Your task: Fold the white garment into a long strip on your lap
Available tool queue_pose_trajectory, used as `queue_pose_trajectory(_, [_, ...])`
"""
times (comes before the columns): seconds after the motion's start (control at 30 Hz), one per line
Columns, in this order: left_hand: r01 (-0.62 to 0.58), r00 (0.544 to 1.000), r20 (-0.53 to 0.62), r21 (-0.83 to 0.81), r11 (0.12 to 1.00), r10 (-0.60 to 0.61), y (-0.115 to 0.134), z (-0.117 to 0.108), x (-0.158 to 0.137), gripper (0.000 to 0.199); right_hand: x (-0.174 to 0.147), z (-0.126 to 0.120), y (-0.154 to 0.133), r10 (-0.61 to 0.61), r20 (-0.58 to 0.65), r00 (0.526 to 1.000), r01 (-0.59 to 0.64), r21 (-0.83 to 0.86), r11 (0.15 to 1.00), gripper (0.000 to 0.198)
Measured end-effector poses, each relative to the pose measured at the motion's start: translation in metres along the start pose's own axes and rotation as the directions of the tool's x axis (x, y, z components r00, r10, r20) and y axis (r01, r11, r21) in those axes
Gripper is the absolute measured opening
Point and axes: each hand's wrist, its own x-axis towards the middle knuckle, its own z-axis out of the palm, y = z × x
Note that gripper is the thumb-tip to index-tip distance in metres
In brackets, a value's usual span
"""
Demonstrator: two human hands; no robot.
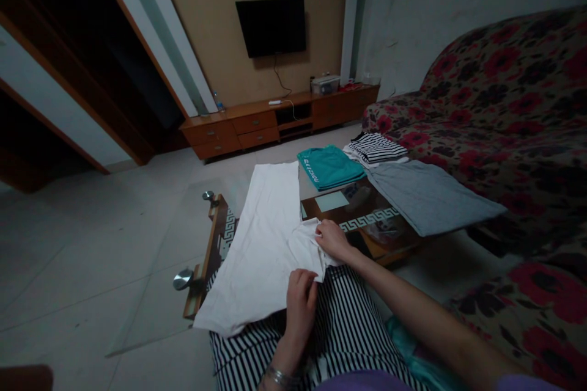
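A white shirt [261,232] is spread over the glass coffee table, its near end hanging toward the striped cloth on my lap [348,324]. Its right side is bunched up. My left hand [301,296] pinches the near edge of that bunched part, thumb against fingers. Farther along on the right, my right hand [331,238] grips the gathered fabric, its fingers closed over the cloth. Beyond the hands lie a folded teal garment [330,168], a black-and-white striped garment [378,148] and a flat grey garment [433,192].
The glass coffee table [151,281] has metal knobs and a wooden frame, with items on a shelf beneath. A flowered sofa [504,110] runs along the right. At the back, a wooden TV cabinet [257,125] stands below a wall-mounted television [273,27].
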Motion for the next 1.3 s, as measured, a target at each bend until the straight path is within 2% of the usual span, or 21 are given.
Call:
queue_pose_trajectory(0.13, [-0.019, 1.0, -0.011, 0.01, 1.0, 0.019, 0.003, 0.001, 0.002, 0.017, 0.021, -0.011, 0.01, 0.051, 0.017, 0.999, -0.052, 0.065, 0.997, 0.016])
queue_pose_trajectory(0.3, [-0.093, 0.992, 0.087, 0.071, 0.993, 0.086, 0.0, 0.014, 0.009, 0.021, 0.054, -0.018, 0.017, 0.059, 0.078, 0.995, -0.067, 0.114, 0.991, 0.019])
queue_pose_trajectory(0.47, [-0.153, 0.975, 0.183, 0.157, 0.976, 0.123, -0.002, 0.033, 0.018, 0.025, 0.072, -0.01, 0.021, 0.1, 0.123, 0.987, -0.11, 0.081, 0.991, 0.018])
queue_pose_trajectory(0.67, [-0.227, 0.944, 0.291, 0.239, 0.944, 0.154, 0.001, 0.046, 0.01, 0.029, 0.073, 0.0, 0.025, 0.141, 0.126, 0.982, -0.152, 0.08, 0.985, 0.018])
queue_pose_trajectory(0.83, [-0.233, 0.969, 0.157, 0.339, 0.911, 0.189, 0.007, 0.046, 0.012, 0.047, 0.055, -0.007, 0.029, 0.151, 0.047, 0.987, -0.156, 0.153, 0.976, 0.03])
queue_pose_trajectory(0.9, [-0.187, 0.981, 0.122, 0.349, 0.918, 0.154, 0.007, 0.046, 0.02, 0.042, 0.036, -0.01, 0.036, 0.141, 0.011, 0.99, -0.141, 0.179, 0.974, 0.024])
queue_pose_trajectory(0.97, [-0.091, 0.994, 0.083, 0.281, 0.955, 0.071, 0.005, 0.047, 0.028, 0.027, 0.01, -0.012, 0.047, 0.131, -0.033, 0.991, -0.121, 0.205, 0.971, 0.017])
queue_pose_trajectory(1.0, [-0.019, 0.999, 0.043, 0.197, 0.98, 0.011, 0.003, 0.046, 0.033, 0.021, -0.005, -0.012, 0.052, 0.125, -0.06, 0.99, -0.109, 0.228, 0.968, 0.015])
queue_pose_trajectory(1.03, [0.076, 0.997, -0.007, 0.053, 0.996, -0.076, 0.0, 0.045, 0.038, 0.015, -0.02, -0.011, 0.058, 0.118, -0.085, 0.989, -0.093, 0.256, 0.962, 0.014])
queue_pose_trajectory(1.07, [0.175, 0.982, -0.045, -0.132, 0.976, -0.182, -0.004, 0.043, 0.042, 0.01, -0.034, -0.01, 0.062, 0.109, -0.103, 0.989, -0.075, 0.288, 0.955, 0.014])
queue_pose_trajectory(1.13, [0.319, 0.922, -0.043, -0.475, 0.82, -0.384, -0.012, 0.036, 0.052, 0.004, -0.058, -0.009, 0.068, 0.083, -0.113, 0.99, -0.04, 0.34, 0.939, 0.013])
queue_pose_trajectory(1.17, [0.363, 0.891, -0.008, -0.586, 0.725, -0.453, -0.016, 0.032, 0.056, 0.008, -0.067, -0.008, 0.068, 0.07, -0.104, 0.992, -0.03, 0.347, 0.937, 0.013])
queue_pose_trajectory(1.2, [0.391, 0.869, 0.03, -0.652, 0.649, -0.493, -0.019, 0.028, 0.06, 0.011, -0.074, -0.007, 0.067, 0.065, -0.094, 0.994, -0.029, 0.338, 0.941, 0.014])
queue_pose_trajectory(1.3, [0.411, 0.849, 0.098, -0.74, 0.532, -0.519, -0.027, 0.018, 0.067, 0.018, -0.082, -0.007, 0.058, 0.099, -0.047, 0.994, -0.085, 0.234, 0.968, 0.019])
